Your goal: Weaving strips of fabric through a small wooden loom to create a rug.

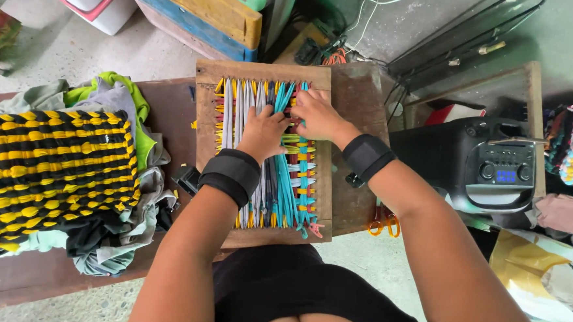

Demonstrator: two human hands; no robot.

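Head view, left hand (263, 131) and right hand (317, 115) side by side, grip pinching strips (287, 174) on wooden loom (207, 113) beneath

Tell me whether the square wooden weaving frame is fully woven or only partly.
Partly: on the square wooden weaving frame, crosswise strips show only at the right; grey lengthwise strips left look uncrossed.

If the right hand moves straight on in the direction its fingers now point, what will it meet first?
The right hand lies on the loom, fingers pointing up-left over the teal strips. Going straight on, it would probably cross those strips and meet the loom's top bar first. The left hand lies beside it, likely just off that line.
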